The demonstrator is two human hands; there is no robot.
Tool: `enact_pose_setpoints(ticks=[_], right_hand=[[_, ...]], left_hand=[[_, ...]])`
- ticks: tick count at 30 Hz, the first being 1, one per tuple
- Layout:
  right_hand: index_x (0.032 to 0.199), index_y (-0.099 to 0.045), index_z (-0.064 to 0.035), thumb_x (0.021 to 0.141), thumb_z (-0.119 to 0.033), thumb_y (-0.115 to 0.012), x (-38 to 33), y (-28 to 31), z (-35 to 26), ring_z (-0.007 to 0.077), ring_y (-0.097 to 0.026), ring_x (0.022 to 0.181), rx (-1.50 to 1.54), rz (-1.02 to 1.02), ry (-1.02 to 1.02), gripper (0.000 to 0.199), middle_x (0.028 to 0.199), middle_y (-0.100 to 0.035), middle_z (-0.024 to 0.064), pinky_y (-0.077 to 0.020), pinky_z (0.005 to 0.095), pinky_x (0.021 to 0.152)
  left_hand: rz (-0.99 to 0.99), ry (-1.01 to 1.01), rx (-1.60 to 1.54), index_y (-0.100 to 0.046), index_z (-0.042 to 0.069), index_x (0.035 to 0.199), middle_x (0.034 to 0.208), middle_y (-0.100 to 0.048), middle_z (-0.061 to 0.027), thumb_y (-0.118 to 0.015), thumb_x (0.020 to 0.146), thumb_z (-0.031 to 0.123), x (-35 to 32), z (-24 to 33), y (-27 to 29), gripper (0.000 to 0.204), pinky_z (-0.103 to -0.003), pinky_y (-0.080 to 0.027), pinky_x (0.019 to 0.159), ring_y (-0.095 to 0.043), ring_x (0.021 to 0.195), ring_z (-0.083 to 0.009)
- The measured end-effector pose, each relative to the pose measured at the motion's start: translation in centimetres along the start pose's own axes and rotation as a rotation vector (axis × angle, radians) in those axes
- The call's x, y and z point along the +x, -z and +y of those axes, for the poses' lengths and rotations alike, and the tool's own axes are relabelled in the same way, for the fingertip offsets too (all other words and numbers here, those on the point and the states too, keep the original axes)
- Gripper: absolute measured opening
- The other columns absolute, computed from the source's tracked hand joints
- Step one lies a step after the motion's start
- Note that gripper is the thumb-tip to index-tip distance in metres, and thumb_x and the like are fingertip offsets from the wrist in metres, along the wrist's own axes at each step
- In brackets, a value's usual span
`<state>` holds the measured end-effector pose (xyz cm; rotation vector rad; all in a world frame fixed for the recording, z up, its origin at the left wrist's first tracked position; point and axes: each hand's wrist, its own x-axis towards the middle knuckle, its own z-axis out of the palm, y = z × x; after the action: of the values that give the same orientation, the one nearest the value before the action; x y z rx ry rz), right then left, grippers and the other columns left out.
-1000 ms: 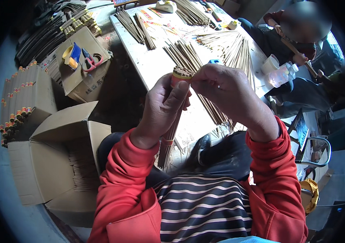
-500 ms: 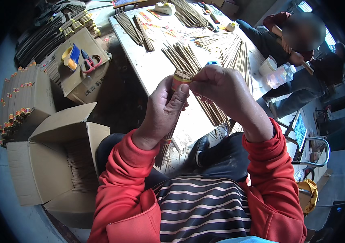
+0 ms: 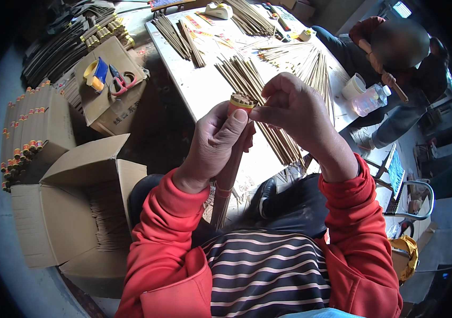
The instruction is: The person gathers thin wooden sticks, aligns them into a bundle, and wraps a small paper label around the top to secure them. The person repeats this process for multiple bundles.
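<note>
Near the middle, my left hand (image 3: 210, 143) is closed round a bundle of thin brown sticks (image 3: 222, 199), held upright with its far end hanging toward my lap. A red and yellow paper band (image 3: 240, 104) wraps the top end, just below the stick tips. My left thumb presses on that band. My right hand (image 3: 303, 114) is at the band's right side, thumb tip against it and index finger curled up above. Its other fingers are partly hidden. Beyond my hands, loose brown sticks (image 3: 244, 77) lie on the white table (image 3: 183, 79).
An open cardboard box (image 3: 45, 222) with sticks inside stands at left. Behind it are banded bundles (image 3: 24, 127) and a closed box (image 3: 112, 114) carrying scissors (image 3: 122, 82) and a tape dispenser (image 3: 97, 74). A cup (image 3: 353, 87) and a bottle (image 3: 369, 100) stand near another person (image 3: 363, 37).
My right index finger has lifted and curled away from the band, while the thumb stays against it. The bundle's lower part shows more. The other person's hands have shifted on a stick.
</note>
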<state>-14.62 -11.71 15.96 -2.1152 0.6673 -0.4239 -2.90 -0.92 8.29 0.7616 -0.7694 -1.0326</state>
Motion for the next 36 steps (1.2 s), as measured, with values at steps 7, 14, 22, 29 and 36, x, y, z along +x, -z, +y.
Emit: enact_pose_setpoints(ticks=[7,14,22,29,36], right_hand=[[0.094,-0.052,0.0018,0.074,-0.023,-0.077,1.0,-0.5,2.4,0.0073,-0.056,0.067,0.137,-0.011,0.199,0.04,0.071,-0.061,0.0055,-0.0464,0.022,0.059],[0.092,-0.056,-0.001,0.075,-0.021,-0.075,1.7,-0.3,2.8,0.0065,-0.055,0.075,0.205,-0.124,0.324,0.032,0.077,-0.058,0.0014,-0.0459,0.0223,0.066],[0.095,-0.06,-0.0021,0.079,-0.012,-0.07,2.4,-0.8,4.2,0.008,-0.055,0.082,0.532,-0.259,0.361,0.021,0.084,-0.058,0.0003,-0.0463,0.0236,0.073],[0.092,-0.065,-0.0023,0.079,-0.008,-0.07,3.1,-1.7,5.2,0.0114,-0.056,0.086,0.505,-0.2,0.405,0.015,0.086,-0.058,0.0027,-0.0458,0.0242,0.076],[0.11,-0.06,-0.0003,0.087,-0.023,-0.063,2.4,-1.1,4.5,0.0088,-0.055,0.088,0.628,-0.21,0.144,0.033,0.094,-0.059,0.0018,-0.0446,0.0219,0.08]], left_hand=[[-0.124,0.059,-0.206,-0.055,0.001,0.103,0.075,-0.057,-0.005,-0.052,0.092,0.037,0.0,0.1,0.6,0.037,-0.023,-0.045,0.055,-0.055,0.061,-0.0111],[-0.21,0.12,-0.4,-0.054,0.002,0.108,0.08,-0.057,-0.0087,-0.054,0.091,0.038,0.1,-0.2,1.2,0.041,-0.025,-0.046,0.054,-0.055,0.061,-0.0138],[-0.319,0.17,-0.601,-0.051,0.002,0.114,0.081,-0.056,-0.0104,-0.054,0.089,0.041,0.5,-1.0,2.1,0.047,-0.028,-0.046,0.055,-0.053,0.061,-0.0161],[-0.367,0.147,-0.619,-0.047,0.001,0.114,0.08,-0.055,-0.0111,-0.053,0.089,0.043,0.9,-1.0,2.3,0.049,-0.028,-0.045,0.055,-0.052,0.06,-0.0158],[-0.235,0.077,-0.525,-0.049,0.001,0.111,0.08,-0.057,-0.0102,-0.053,0.091,0.036,1.0,-0.2,1.8,0.041,-0.026,-0.047,0.054,-0.055,0.061,-0.0154]])
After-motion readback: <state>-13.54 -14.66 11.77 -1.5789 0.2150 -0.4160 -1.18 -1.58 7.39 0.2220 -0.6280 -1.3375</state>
